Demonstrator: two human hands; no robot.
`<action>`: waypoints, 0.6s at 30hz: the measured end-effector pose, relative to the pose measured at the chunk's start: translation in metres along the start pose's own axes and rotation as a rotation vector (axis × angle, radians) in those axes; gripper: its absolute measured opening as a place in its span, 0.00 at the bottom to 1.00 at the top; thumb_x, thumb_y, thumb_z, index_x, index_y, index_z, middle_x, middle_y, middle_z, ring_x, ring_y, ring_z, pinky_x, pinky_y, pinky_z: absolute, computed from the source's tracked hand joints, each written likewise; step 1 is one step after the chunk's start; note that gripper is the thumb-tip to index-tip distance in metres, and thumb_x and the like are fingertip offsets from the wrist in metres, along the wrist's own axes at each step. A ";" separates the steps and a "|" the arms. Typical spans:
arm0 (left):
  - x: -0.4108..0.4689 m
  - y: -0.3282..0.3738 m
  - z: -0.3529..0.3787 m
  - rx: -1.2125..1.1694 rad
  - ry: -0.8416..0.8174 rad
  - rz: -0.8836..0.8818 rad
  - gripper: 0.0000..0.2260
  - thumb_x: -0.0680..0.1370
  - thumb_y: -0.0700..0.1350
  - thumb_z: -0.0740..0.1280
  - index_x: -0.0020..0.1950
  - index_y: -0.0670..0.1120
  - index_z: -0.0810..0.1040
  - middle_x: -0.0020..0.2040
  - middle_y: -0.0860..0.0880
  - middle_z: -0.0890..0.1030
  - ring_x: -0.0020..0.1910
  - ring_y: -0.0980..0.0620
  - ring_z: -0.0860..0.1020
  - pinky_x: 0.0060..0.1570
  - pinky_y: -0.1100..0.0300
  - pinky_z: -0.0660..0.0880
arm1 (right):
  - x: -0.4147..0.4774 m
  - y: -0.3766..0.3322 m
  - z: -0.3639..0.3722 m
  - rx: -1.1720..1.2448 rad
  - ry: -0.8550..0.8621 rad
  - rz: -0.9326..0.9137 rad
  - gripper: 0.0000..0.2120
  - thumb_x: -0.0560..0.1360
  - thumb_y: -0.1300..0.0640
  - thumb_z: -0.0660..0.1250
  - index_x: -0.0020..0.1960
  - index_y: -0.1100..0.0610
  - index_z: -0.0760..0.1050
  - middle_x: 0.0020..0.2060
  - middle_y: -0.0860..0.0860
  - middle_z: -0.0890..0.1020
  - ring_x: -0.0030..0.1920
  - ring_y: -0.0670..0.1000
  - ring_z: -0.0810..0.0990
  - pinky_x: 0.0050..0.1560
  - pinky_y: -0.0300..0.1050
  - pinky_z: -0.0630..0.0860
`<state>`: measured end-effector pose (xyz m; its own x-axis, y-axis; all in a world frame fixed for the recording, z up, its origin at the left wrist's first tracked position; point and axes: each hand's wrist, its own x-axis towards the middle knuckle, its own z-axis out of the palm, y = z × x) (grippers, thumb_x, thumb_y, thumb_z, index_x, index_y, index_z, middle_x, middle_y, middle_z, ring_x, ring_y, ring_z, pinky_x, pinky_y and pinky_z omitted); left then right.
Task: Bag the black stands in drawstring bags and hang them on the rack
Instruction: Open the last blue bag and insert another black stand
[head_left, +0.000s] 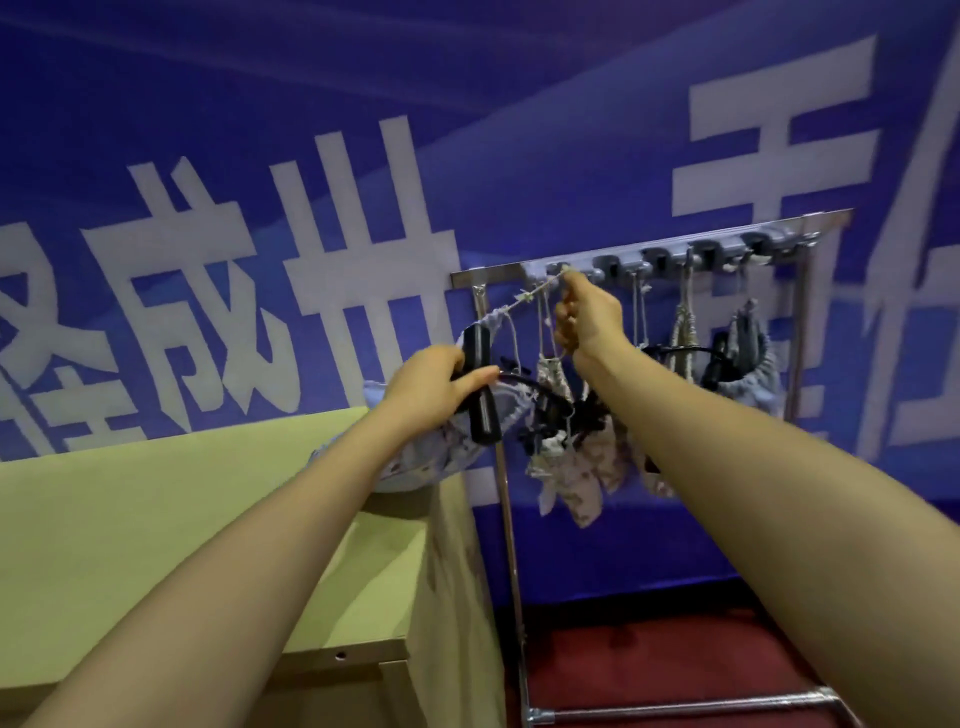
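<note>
My left hand (434, 387) grips a black stand (480, 384) that pokes out of a pale blue drawstring bag (415, 462), held up left of the rack. My right hand (587, 312) pinches the bag's drawstring (524, 299) at the leftmost hook (558, 270) of the metal rack (649, 249). The cord runs taut from the bag's mouth up to that hook. Several bagged stands hang from the other hooks, among them patterned bags (571, 467) in the middle and a blue-grey bag (748, 358) at the right.
A yellow-green table (182, 519) stands at the lower left, its corner just below the held bag. The rack's chrome post (511, 545) and base bar (675, 709) stand on red carpet. A blue banner wall with large white characters (363, 234) is close behind.
</note>
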<state>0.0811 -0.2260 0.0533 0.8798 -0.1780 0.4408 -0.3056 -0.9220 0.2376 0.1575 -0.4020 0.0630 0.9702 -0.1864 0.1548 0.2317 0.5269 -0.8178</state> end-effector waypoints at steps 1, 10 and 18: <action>0.005 0.012 -0.001 -0.039 -0.005 0.022 0.22 0.76 0.59 0.61 0.41 0.40 0.75 0.36 0.42 0.78 0.36 0.45 0.77 0.36 0.50 0.72 | 0.001 -0.014 -0.008 0.010 0.008 -0.011 0.18 0.76 0.52 0.66 0.29 0.54 0.67 0.18 0.48 0.66 0.17 0.46 0.58 0.22 0.34 0.54; 0.023 0.112 0.007 -0.257 -0.176 0.179 0.20 0.77 0.58 0.61 0.38 0.42 0.70 0.34 0.43 0.66 0.33 0.49 0.65 0.34 0.58 0.61 | -0.007 -0.108 -0.084 0.086 -0.007 -0.073 0.15 0.77 0.59 0.60 0.32 0.57 0.67 0.21 0.49 0.78 0.14 0.42 0.58 0.14 0.33 0.54; 0.036 0.159 0.079 -0.639 -0.361 0.033 0.27 0.77 0.62 0.58 0.42 0.38 0.78 0.37 0.42 0.71 0.36 0.49 0.70 0.40 0.57 0.64 | -0.008 -0.162 -0.122 -0.600 0.105 -0.006 0.10 0.75 0.64 0.59 0.34 0.58 0.68 0.34 0.55 0.80 0.14 0.43 0.60 0.19 0.29 0.57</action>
<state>0.0926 -0.4060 0.0386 0.8980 -0.4059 0.1698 -0.3894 -0.5537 0.7360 0.1037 -0.5872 0.1266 0.9497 -0.2847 0.1301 0.1274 -0.0281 -0.9915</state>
